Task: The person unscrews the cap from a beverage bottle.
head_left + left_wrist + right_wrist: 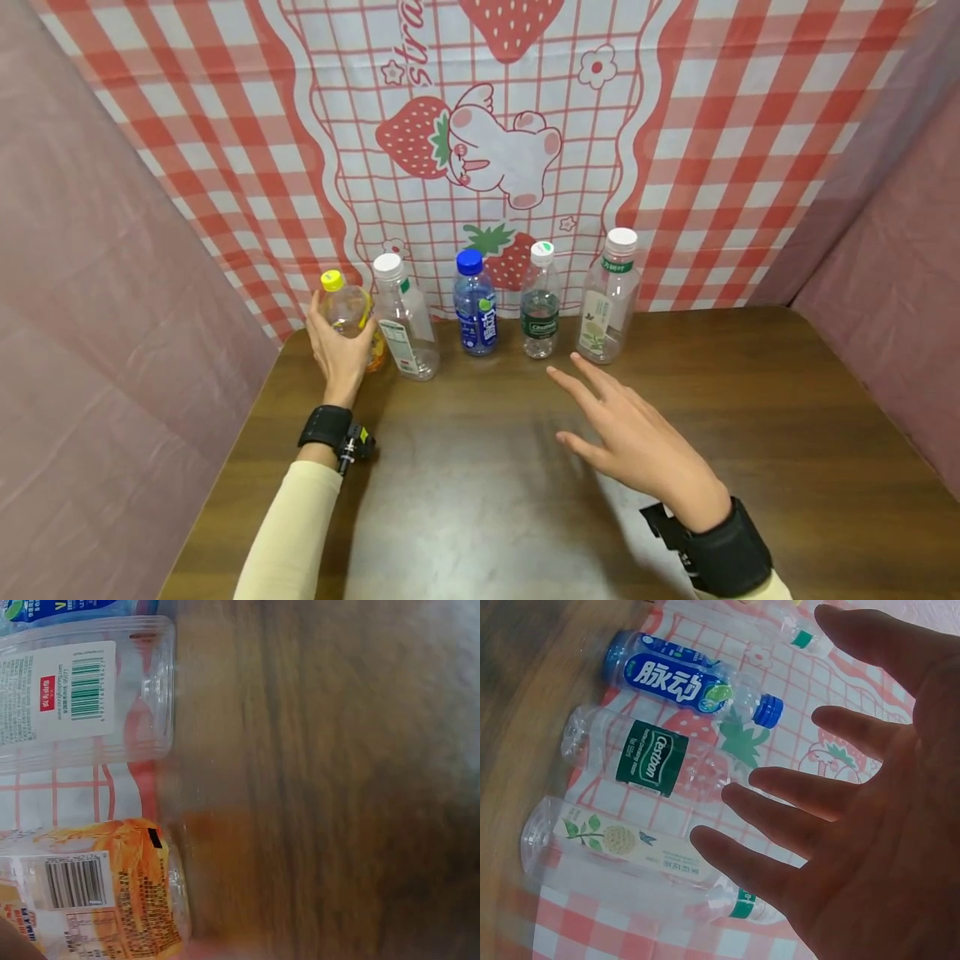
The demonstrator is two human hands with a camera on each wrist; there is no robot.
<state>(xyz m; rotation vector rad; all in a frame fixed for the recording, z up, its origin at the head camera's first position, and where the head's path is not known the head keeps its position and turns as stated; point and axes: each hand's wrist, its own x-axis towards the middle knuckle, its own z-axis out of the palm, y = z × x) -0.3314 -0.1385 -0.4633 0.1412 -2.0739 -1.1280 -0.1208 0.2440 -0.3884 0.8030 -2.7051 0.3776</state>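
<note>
At the far left of a row of bottles, my left hand (339,357) grips a clear bottle with a yellow cap (347,308), thumb on its right side and fingers on its left. Its orange label with a barcode (135,889) shows in the left wrist view. Beside it stands a white-capped clear bottle (411,329). My right hand (637,442) hangs over the table with fingers spread and holds nothing. Its fingertips point at a green-labelled water bottle (541,321) and a tall white-capped bottle (609,304), both upright.
A blue-capped bottle with a blue label (476,312) stands mid-row. The bottles line the back edge of the brown wooden table (465,483). Behind them hangs a red-and-white checked cloth (720,167), with pink curtains (105,333) at both sides.
</note>
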